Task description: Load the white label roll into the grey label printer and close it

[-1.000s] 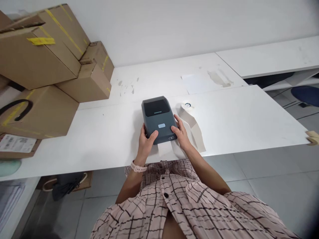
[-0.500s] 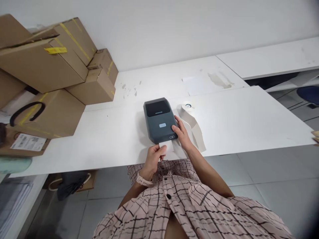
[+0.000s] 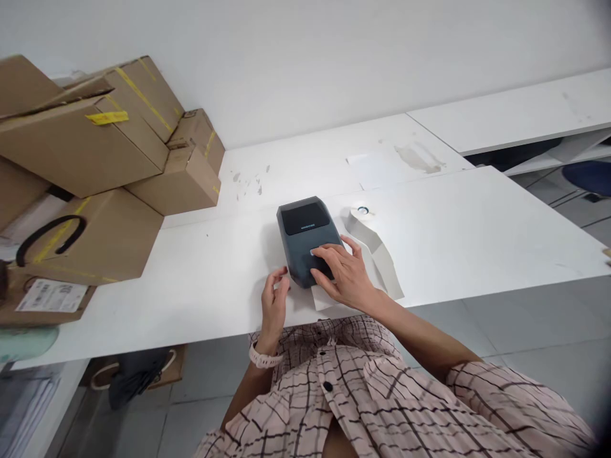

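Observation:
A dark blue-grey label printer (image 3: 298, 251) with a black top window lies on the white table in front of me. My right hand (image 3: 346, 273) rests over its lower right part, fingers spread, one fingertip on the light button, which is mostly covered. My left hand (image 3: 274, 305) is beside the printer's lower left corner, fingers apart and slightly curled, holding nothing. Below the printer's front edge a piece of white paper (image 3: 321, 301) shows, partly hidden by my right hand. A curling strip of pale label paper (image 3: 382, 254) lies to the printer's right.
Cardboard boxes (image 3: 114, 137) with yellow tape are stacked on the left of the table (image 3: 458, 242). A flat white sheet (image 3: 370, 168) lies toward the back. The near table edge runs just before my body. A blue stool seat (image 3: 589, 178) stands at far right.
My left hand has let go of the white paper and moved left beside the printer. My right hand has shifted from the printer's right side onto its top, at the button.

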Demonstrator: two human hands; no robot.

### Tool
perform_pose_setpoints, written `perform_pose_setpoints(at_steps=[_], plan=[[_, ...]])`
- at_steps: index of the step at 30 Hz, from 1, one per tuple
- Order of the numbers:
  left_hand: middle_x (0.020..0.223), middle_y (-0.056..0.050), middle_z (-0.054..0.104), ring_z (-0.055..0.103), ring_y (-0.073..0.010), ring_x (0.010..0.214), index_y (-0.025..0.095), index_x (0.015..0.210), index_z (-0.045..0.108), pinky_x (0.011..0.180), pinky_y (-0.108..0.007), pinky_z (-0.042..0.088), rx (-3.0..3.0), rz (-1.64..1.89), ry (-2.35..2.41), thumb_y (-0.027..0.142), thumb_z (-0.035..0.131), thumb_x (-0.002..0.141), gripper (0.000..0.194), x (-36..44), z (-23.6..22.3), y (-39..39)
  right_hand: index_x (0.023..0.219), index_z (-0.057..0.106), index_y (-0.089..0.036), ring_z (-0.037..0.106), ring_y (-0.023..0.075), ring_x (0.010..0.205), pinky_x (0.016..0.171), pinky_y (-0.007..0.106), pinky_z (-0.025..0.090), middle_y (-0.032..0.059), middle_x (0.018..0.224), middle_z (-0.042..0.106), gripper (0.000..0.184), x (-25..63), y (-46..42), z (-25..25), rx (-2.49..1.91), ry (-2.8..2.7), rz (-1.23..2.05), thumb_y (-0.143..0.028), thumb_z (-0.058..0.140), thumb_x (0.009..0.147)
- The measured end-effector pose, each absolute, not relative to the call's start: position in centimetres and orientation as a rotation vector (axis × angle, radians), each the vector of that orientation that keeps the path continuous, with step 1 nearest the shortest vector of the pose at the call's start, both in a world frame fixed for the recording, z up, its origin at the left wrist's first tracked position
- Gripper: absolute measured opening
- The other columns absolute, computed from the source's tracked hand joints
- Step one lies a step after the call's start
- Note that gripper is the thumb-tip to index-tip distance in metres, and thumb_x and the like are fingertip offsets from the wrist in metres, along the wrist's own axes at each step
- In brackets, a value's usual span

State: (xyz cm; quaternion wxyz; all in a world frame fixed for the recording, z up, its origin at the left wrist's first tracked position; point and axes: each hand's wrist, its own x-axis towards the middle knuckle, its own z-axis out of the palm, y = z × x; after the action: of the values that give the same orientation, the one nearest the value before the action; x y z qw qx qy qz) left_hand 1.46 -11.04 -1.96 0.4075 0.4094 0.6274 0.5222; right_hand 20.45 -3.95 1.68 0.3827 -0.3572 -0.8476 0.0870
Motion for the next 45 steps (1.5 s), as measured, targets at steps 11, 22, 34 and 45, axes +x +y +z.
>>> perform_pose_setpoints(at_steps=[11, 22, 34, 45], plan=[[0.166, 0.003, 0.031, 0.026, -0.0228, 0.154, 0.033, 0.153, 0.042, 0.124, -0.034, 0.03, 1.177, 1.492, 1.414, 0.057, 0.041, 0.1, 0.059, 2.9, 2.4, -7.9, 0.154, 0.035, -0.039, 0.039, 0.0294, 0.149, 0.117, 0.055, 0.041, 0.0027, 0.161, 0.04, 0.056, 23.6, -3.4, 0.5, -1.036, -1.594, 0.928, -0.056, 0.043, 0.102], [0.138, -0.014, 0.06, 0.057, -0.0283, 0.125, 0.022, 0.131, 0.06, 0.105, -0.043, 0.047, 1.089, 1.372, 1.72, 0.039, 0.069, 0.085, 0.049, 0.2, -2.0, -0.7, 0.158, 0.026, -0.029, 0.036, 0.0283, 0.15, 0.119, 0.051, 0.036, 0.0083, 0.164, 0.034, 0.072, 19.6, 8.6, 6.6, -0.874, -1.727, 0.667, -0.068, 0.036, 0.099], [0.126, -0.012, 0.069, 0.067, -0.0251, 0.104, 0.019, 0.132, 0.059, 0.089, -0.036, 0.051, 1.342, 1.053, 1.959, 0.028, 0.069, 0.08, 0.054, 0.4, -0.9, 0.7, 0.117, 0.072, -0.013, 0.067, 0.0304, 0.112, 0.1, 0.039, 0.042, 0.0168, 0.114, 0.075, 0.035, 15.9, 8.3, 5.4, -1.123, -2.876, 0.192, -0.008, 0.048, 0.092], [0.125, -0.01, 0.073, 0.067, -0.0257, 0.118, 0.021, 0.149, 0.048, 0.104, -0.043, 0.048, 1.383, 1.143, 1.799, 0.018, 0.059, 0.087, 0.063, -0.7, -1.9, 0.2, 0.105, 0.075, -0.02, 0.07, 0.0199, 0.092, 0.071, 0.023, 0.047, 0.0059, 0.109, 0.077, 0.027, 15.7, 11.8, 4.8, -0.916, -3.111, 0.772, -0.01, 0.062, 0.084]])
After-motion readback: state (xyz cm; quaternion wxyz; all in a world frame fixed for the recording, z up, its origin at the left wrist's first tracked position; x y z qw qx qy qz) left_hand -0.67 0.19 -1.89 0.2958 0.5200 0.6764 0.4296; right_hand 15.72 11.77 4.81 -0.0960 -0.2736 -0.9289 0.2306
